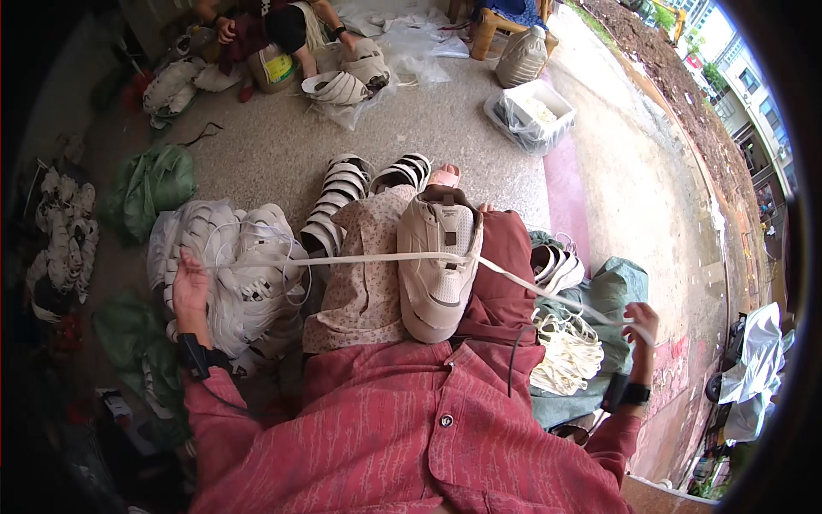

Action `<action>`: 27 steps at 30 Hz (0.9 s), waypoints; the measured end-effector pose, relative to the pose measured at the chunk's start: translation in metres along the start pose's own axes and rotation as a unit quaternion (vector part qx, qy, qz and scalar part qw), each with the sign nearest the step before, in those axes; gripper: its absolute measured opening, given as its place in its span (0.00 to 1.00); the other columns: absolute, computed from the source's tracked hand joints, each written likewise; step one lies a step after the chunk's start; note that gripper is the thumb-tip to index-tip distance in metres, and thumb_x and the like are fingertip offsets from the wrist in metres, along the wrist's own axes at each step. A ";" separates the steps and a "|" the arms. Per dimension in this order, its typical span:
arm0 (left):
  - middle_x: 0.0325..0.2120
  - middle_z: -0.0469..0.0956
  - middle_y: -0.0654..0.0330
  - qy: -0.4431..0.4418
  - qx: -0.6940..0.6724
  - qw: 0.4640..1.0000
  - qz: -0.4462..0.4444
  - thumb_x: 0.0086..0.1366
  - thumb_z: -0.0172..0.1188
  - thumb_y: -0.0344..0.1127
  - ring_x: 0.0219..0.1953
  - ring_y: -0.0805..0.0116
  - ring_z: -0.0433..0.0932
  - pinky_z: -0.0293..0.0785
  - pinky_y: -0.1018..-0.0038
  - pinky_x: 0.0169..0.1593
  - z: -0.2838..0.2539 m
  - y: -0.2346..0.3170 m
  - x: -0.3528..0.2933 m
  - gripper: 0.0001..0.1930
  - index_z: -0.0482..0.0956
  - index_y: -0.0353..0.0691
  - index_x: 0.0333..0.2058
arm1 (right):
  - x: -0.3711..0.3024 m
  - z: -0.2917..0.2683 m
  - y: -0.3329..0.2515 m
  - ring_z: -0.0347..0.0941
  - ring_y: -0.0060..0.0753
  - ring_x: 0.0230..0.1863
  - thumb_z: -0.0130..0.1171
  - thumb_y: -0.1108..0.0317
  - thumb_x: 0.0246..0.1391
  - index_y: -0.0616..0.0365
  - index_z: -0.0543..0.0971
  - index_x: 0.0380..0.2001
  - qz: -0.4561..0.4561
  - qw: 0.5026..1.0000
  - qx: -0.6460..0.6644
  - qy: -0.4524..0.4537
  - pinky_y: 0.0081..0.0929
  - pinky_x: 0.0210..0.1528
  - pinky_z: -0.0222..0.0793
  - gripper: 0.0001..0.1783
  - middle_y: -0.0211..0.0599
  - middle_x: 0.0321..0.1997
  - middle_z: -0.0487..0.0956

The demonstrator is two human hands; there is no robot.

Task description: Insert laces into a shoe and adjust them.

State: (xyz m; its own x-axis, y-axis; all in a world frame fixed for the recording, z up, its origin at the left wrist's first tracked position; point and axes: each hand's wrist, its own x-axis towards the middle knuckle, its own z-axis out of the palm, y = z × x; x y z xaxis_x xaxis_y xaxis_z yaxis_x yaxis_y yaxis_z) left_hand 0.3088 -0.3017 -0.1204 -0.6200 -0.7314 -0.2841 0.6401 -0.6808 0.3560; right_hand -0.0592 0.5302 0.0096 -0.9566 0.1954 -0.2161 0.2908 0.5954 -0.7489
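Observation:
A cream sneaker (pixel 431 291) lies across my lap with its toe toward me. One white shoelace (pixel 360 259) passes through the upper part of its lacing area and stretches out to both sides. The left end runs to my left hand (pixel 190 287), which is closed on it in front of a heap of white shoe uppers (pixel 244 248). Out to the right, my right hand (pixel 641 323) is closed on the other end, beside a bundle of cream laces (pixel 567 353). That end looks slightly blurred.
Stacked shoe uppers (pixel 330 206) stand beyond my knees. Green sacks (pixel 152 184) lie at the left, and a green cloth (pixel 612 300) at the right. Another person (pixel 282 34) sits at the back among more uppers. A white lined bin (pixel 535 116) stands back right.

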 end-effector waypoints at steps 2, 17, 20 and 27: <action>0.26 0.71 0.65 -0.054 0.018 0.998 -0.014 0.71 0.50 0.35 0.26 0.74 0.70 0.70 0.78 0.30 0.000 0.014 -0.001 0.13 0.74 0.37 0.51 | 0.022 0.017 0.041 0.70 0.22 0.17 0.58 0.65 0.58 0.58 0.79 0.33 -0.493 0.789 -0.329 0.162 0.20 0.18 0.64 0.08 0.30 0.20 0.73; 0.25 0.78 0.61 -0.396 0.672 0.624 0.042 0.73 0.44 0.37 0.28 0.74 0.74 0.70 0.78 0.35 0.208 -0.248 -0.090 0.14 0.77 0.36 0.44 | -0.112 0.235 -0.191 0.69 0.18 0.18 0.56 0.66 0.62 0.61 0.71 0.51 -0.191 0.848 0.053 -0.492 0.19 0.17 0.63 0.17 0.31 0.22 0.76; 0.27 0.79 0.57 -0.461 0.709 0.518 0.128 0.73 0.45 0.36 0.29 0.69 0.76 0.72 0.74 0.36 0.220 -0.283 -0.091 0.14 0.79 0.36 0.40 | -0.123 0.236 -0.198 0.70 0.18 0.18 0.56 0.66 0.62 0.62 0.72 0.49 -0.176 0.858 -0.007 -0.482 0.19 0.17 0.63 0.16 0.32 0.21 0.76; 0.28 0.79 0.51 -0.475 0.735 0.484 -0.015 0.69 0.47 0.44 0.33 0.52 0.79 0.72 0.62 0.40 0.222 -0.307 -0.093 0.15 0.79 0.41 0.39 | -0.130 0.240 -0.182 0.70 0.17 0.20 0.55 0.65 0.62 0.65 0.72 0.49 -0.261 0.873 0.027 -0.411 0.19 0.18 0.63 0.17 0.33 0.21 0.76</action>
State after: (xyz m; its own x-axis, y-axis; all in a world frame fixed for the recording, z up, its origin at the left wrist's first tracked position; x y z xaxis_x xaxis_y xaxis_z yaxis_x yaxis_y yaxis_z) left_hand 0.0695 -0.0159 -0.0055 -0.9946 0.1019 -0.0190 0.0442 0.5831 0.8112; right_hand 0.0077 0.2094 0.0232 -0.6538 -0.7307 -0.1964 -0.1688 0.3940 -0.9035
